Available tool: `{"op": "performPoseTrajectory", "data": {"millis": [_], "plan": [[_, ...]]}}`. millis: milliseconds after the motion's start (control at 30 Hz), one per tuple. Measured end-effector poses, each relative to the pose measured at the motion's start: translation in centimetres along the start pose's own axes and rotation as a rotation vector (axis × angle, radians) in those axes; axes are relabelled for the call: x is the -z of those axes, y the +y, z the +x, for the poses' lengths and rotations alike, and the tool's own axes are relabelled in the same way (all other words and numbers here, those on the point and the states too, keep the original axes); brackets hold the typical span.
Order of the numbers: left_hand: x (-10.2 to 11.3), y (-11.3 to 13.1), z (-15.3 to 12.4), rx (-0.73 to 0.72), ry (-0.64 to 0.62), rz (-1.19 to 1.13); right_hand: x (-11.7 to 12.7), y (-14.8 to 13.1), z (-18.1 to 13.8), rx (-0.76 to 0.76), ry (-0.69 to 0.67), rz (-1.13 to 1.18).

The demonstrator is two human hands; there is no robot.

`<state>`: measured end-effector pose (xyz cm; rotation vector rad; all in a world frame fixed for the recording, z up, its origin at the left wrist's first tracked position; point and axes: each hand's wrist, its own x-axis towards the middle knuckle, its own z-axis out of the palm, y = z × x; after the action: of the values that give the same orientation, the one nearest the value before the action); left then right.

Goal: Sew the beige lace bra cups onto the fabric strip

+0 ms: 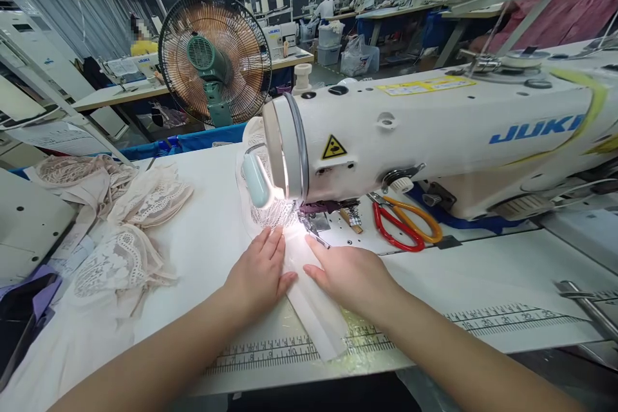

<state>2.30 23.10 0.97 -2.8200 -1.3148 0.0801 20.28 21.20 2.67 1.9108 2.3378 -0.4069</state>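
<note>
A white Juki sewing machine (434, 135) stands across the table, its lamp lighting the presser foot (311, 224). A narrow pale fabric strip (313, 309) runs from the table's front edge up to the foot, where it meets lace fabric (263, 214). My left hand (258, 273) lies flat on the strip's left side, fingers stretched toward the needle. My right hand (350, 273) lies flat on the strip's right side, fingers pointing left onto the cloth. Both hands press the fabric just in front of the foot.
Red and orange scissors (403, 222) lie under the machine arm, right of the foot. A pile of lace pieces (125, 219) sits at the left. A ruler scale (512, 317) is printed along the table front. A fan (215, 58) stands behind; other workstations and people are farther back.
</note>
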Motion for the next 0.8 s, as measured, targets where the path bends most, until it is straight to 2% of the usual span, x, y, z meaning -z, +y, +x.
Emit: {"op": "performPoseTrajectory", "data": {"millis": [233, 433, 533, 800], "plan": [[0.0, 1.0, 0.4, 0.067, -0.034, 0.058, -0.3, 1.6, -2.2, 0.098, 0.075, 0.087], [0.3, 1.6, -0.4, 0.027, -0.009, 0.014, -0.5, 2.7, -4.1, 0.335, 0.08, 0.157], [0.7, 1.7, -0.7, -0.013, -0.072, -0.06, -1.1, 3.1, -4.7, 0.403, 0.135, 0.205], [1.6, 1.4, -0.3, -0.017, -0.206, -0.103, -3.1, 4.1, -5.1, 0.438, 0.266, 0.259]]}}
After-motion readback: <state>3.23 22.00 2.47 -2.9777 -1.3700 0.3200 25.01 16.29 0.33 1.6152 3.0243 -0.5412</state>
